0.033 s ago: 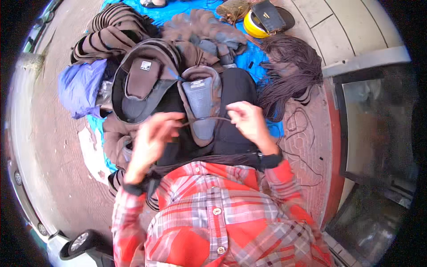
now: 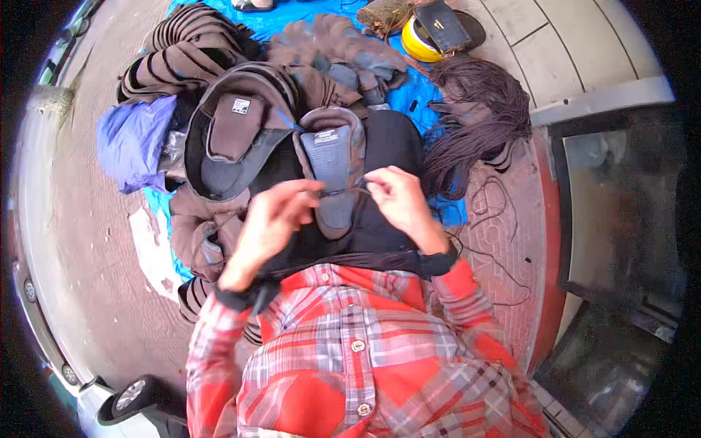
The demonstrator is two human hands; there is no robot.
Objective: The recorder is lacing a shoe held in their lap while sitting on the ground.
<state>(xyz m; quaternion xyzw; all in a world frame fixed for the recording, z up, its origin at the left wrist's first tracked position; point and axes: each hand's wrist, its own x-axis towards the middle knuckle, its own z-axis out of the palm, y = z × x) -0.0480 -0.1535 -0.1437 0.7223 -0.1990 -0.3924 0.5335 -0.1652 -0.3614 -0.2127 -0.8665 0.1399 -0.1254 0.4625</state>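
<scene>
A grey-brown padded shoe upper (image 2: 334,150) lies on a black cloth (image 2: 391,142) across my lap. My left hand (image 2: 272,220) and my right hand (image 2: 398,201) each pinch an end of a thin dark cord (image 2: 343,191), which stretches between them across the upper's lower part. A second, larger brown upper (image 2: 232,131) rests just left of the first one. My red plaid sleeves come in from the bottom.
A thick bundle of dark cords (image 2: 475,117) lies at the right on a blue tarp (image 2: 431,95). Stacked brown pieces (image 2: 186,51) and a purple bag (image 2: 135,139) sit at left. A yellow round thing (image 2: 416,45) is at the top, a glass-fronted case (image 2: 621,204) at right.
</scene>
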